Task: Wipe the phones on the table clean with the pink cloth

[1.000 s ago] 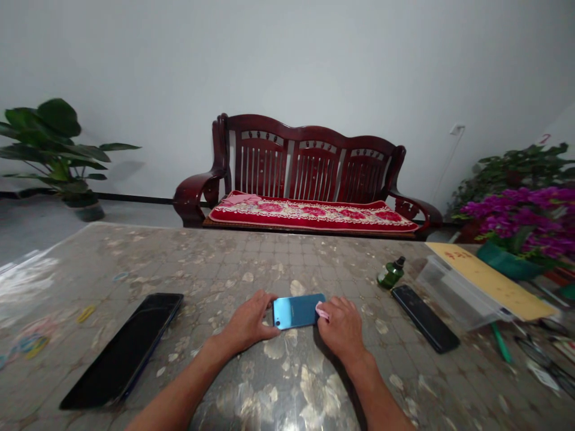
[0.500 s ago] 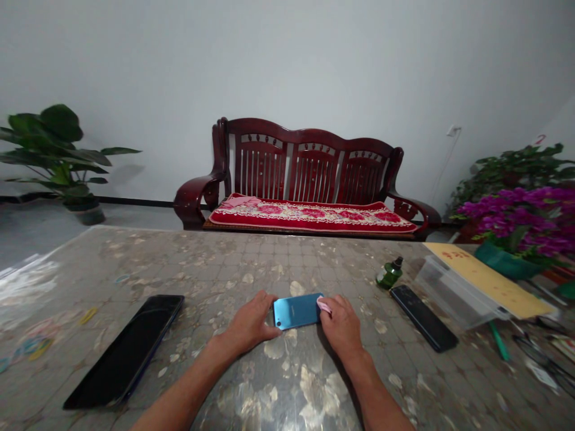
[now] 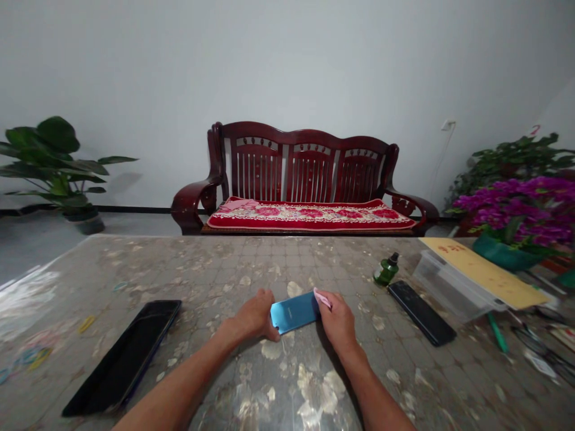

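Swung to a steeper slant, the blue phone (image 3: 294, 313) sits on or just above the table (image 3: 251, 257), its left end gripped by the left hand (image 3: 257, 316). The right hand (image 3: 338, 322) pinches a pink cloth (image 3: 322, 299), now at the far right corner, so contact seems centred there.

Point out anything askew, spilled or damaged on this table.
I see nothing spilled or damaged. The coloured bands look untidy: they lie loose and scattered at the left of the table, not gathered together.
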`<state>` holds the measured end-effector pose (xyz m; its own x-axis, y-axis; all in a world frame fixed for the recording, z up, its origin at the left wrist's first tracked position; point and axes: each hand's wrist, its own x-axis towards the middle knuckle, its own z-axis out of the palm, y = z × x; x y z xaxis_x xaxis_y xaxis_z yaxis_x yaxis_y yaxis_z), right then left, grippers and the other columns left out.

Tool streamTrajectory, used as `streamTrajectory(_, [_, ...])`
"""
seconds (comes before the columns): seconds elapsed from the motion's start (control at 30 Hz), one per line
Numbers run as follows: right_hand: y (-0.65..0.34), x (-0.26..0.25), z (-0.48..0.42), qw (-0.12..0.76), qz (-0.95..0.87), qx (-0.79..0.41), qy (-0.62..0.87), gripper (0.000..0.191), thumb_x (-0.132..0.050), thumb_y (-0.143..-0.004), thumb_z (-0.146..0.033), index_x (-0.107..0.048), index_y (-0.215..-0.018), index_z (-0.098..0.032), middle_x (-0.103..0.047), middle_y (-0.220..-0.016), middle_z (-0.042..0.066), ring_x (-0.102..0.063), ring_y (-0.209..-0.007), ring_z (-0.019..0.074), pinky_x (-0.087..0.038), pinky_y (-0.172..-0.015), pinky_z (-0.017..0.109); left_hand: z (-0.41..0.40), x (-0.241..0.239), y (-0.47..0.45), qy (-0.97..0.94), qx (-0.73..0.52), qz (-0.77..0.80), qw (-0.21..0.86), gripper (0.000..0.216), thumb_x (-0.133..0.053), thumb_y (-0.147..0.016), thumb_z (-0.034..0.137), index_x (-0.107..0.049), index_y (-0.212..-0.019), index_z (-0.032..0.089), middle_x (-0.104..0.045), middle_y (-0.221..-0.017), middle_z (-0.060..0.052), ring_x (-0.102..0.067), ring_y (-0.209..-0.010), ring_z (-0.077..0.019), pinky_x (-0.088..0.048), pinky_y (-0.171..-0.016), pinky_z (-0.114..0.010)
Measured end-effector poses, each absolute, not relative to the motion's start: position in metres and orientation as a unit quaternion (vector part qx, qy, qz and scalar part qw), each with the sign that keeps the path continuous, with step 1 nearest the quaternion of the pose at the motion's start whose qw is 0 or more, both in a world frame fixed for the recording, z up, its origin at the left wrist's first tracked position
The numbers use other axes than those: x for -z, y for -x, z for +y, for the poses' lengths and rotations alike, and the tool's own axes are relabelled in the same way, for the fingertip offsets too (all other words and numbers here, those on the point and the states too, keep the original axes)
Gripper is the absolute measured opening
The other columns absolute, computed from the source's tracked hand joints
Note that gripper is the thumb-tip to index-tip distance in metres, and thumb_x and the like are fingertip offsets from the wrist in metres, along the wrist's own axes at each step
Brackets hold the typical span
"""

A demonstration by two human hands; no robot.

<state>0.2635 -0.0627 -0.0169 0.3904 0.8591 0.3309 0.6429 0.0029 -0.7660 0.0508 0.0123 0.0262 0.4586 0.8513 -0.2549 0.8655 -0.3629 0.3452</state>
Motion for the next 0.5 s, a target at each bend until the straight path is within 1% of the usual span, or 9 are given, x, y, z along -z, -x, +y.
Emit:
streamTrajectory(0.07, [-0.263,0.017,-0.063,0.477,-0.525,-0.131,0.693,0.031,-0.052,-0.087,-0.034,-0.076,-0.103,-0.024,-0.073,-0.101,0.005,-0.067,-0.094,0.0207,-0.049,-0.086,0.031,0.012,-0.028,-0.053,-0.819,0.021,0.528,0.224,0.072,-0.093,-0.039,0.030,-0.059,-0.101,0.017,-0.062,-0.110,-0.010,-0.066,-0.095,-0.0315,-0.047,-0.073,-0.030])
streamTrajectory(0.17, [-0.262,0.020,-0.062,0.507,-0.503,-0.150,0.684,0.030,-0.055,-0.085,-0.038,-0.077,-0.101,-0.025,-0.073,-0.100,0.006,-0.067,-0.093,0.0216,-0.050,-0.086,0.032,0.010,-0.029,-0.053,-0.809,0.017,0.539,0.233,0.073,-0.093,-0.038,0.027,-0.057,-0.101,0.018,-0.063,-0.111,-0.010,-0.065,-0.097,-0.0307,-0.045,-0.073,-0.029])
streamTrajectory(0.23, [-0.263,0.022,-0.060,0.540,-0.476,-0.171,0.673,0.031,-0.057,-0.084,-0.041,-0.077,-0.100,-0.024,-0.074,-0.101,0.006,-0.066,-0.093,0.0221,-0.049,-0.086,0.033,0.009,-0.027,-0.052,-0.803,0.012,0.544,0.244,0.072,-0.093,-0.041,0.025,-0.055,-0.102,0.019,-0.065,-0.104,-0.007,-0.066,-0.095,-0.0289,-0.044,-0.070,-0.028])
streamTrajectory(0.3, [-0.264,0.025,-0.058,0.581,-0.435,-0.207,0.656,0.033,-0.060,-0.080,-0.042,-0.077,-0.100,-0.022,-0.074,-0.100,0.006,-0.066,-0.093,0.0228,-0.050,-0.086,0.033,0.007,-0.024,-0.050,-0.798,0.004,0.544,0.259,0.069,-0.091,-0.045,0.024,-0.052,-0.102,0.019,-0.067,-0.093,-0.003,-0.067,-0.089,-0.0267,-0.042,-0.066,-0.027])
streamTrajectory(0.37, [-0.266,0.026,-0.055,0.625,-0.380,-0.242,0.638,0.035,-0.063,-0.075,-0.042,-0.077,-0.098,-0.019,-0.075,-0.096,0.006,-0.066,-0.090,0.0235,-0.050,-0.083,0.033,0.005,-0.021,-0.049,-0.796,-0.009,0.539,0.274,0.067,-0.089,-0.050,0.023,-0.049,-0.103,0.020,-0.066,-0.085,0.001,-0.067,-0.084,-0.0241,-0.040,-0.063,-0.025])
streamTrajectory(0.5, [-0.267,0.023,-0.053,0.704,-0.265,-0.274,0.599,0.036,-0.067,-0.064,-0.038,-0.076,-0.089,-0.015,-0.075,-0.083,0.005,-0.065,-0.079,0.0229,-0.050,-0.074,0.031,0.002,-0.017,-0.051,-0.796,-0.045,0.528,0.291,0.067,-0.085,-0.055,0.020,-0.044,-0.107,0.021,-0.063,-0.078,0.006,-0.066,-0.079,-0.0203,-0.039,-0.061,-0.024])
